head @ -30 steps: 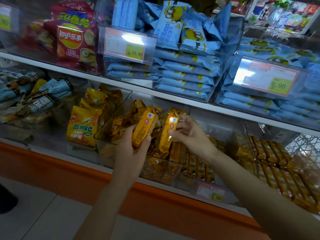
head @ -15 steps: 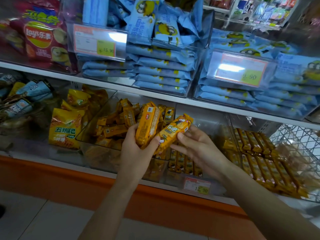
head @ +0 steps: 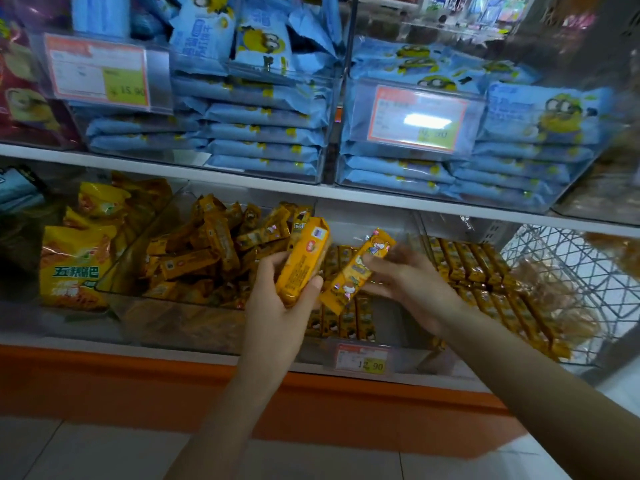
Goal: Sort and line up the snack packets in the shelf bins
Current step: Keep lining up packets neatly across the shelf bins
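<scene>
Orange packet (head: 303,261) clasped inside left grip (head: 277,306).

Left hand (head: 277,306) grips yellow packet (head: 303,259); right hand (head: 412,289) pinches second packet (head: 356,275)

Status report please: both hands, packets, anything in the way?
Left hand grips orange packet. Right hand pinches cartoon-printed packet, tilted, over lined rows. Loose heap crowds left of bin.

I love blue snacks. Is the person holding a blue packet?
No, the left hand holds a plain orange packet and the right hand a cartoon orange packet; blue packets sit higher up.
</scene>
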`<control>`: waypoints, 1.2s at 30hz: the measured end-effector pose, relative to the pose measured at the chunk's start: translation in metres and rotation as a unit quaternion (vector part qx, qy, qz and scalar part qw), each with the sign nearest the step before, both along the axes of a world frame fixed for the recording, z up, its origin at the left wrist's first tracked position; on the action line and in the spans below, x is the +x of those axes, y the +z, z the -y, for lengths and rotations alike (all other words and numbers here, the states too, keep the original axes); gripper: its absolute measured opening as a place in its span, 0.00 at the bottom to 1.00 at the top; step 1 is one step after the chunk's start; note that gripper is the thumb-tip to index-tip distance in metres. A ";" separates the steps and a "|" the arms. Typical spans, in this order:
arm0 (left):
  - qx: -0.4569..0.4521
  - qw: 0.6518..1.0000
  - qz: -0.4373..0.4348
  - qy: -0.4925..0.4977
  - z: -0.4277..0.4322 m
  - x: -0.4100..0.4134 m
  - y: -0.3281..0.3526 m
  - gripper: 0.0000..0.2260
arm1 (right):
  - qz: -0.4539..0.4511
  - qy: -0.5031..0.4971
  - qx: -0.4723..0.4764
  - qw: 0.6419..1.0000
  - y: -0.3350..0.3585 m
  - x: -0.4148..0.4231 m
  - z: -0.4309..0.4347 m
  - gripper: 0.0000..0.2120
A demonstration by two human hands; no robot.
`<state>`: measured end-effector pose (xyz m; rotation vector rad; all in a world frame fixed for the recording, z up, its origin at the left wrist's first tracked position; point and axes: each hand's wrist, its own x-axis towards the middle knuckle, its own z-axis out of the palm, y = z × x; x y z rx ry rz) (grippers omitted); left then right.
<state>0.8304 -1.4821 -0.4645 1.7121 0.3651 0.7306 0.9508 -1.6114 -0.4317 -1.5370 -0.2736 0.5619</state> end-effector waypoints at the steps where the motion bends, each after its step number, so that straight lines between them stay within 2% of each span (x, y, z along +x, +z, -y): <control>1: -0.018 1.000 0.004 0.001 -0.001 0.000 0.000 0.12 | 0.034 -0.012 -0.040 0.999 0.000 0.008 0.003 0.15; 3: -0.032 0.999 0.008 0.009 -0.004 0.001 0.000 0.12 | 0.120 -0.020 -0.149 0.981 -0.001 0.026 0.007 0.12; 5: -0.037 0.999 0.011 0.014 -0.004 0.003 0.000 0.12 | 0.196 0.002 -0.265 0.944 -0.007 0.043 0.008 0.10; 9: -0.042 0.999 0.018 0.009 -0.002 0.007 -0.001 0.11 | 0.219 0.077 -0.457 0.858 -0.032 0.066 0.003 0.11; 13: -0.041 0.999 0.029 0.002 0.000 0.010 -0.002 0.11 | 0.142 0.114 -0.515 0.837 -0.047 0.069 -0.005 0.16; 20: -0.041 0.999 0.034 -0.001 -0.003 0.009 -0.003 0.11 | 0.167 0.184 -0.570 0.783 -0.063 0.069 -0.002 0.22; 22: -0.039 0.999 0.036 0.001 -0.005 0.009 -0.002 0.11 | 0.165 0.169 -0.575 0.784 -0.060 0.063 0.000 0.21; 25: -0.035 0.999 0.036 0.006 -0.006 0.008 -0.002 0.11 | 0.194 0.153 -0.599 0.762 -0.064 0.055 -0.001 0.19; 27: -0.031 0.999 0.034 0.005 -0.006 0.008 -0.002 0.11 | 0.206 0.181 -0.597 0.754 -0.068 0.050 -0.006 0.13; 29: -0.030 0.999 0.029 -0.002 -0.005 0.008 -0.003 0.11 | 0.221 0.165 -0.560 0.781 -0.074 0.051 -0.007 0.10; 31: -0.037 0.999 0.024 -0.016 -0.002 0.008 -0.002 0.10 | 0.232 0.122 -0.490 0.832 -0.072 0.046 -0.002 0.12; 33: -0.054 0.998 0.017 -0.036 0.004 0.008 -0.002 0.09 | 0.248 0.053 -0.367 0.895 -0.062 0.029 0.000 0.17; 36: -0.090 0.994 -0.001 -0.059 0.013 0.010 -0.003 0.08 | 0.256 0.009 -0.133 0.958 -0.044 0.002 0.001 0.10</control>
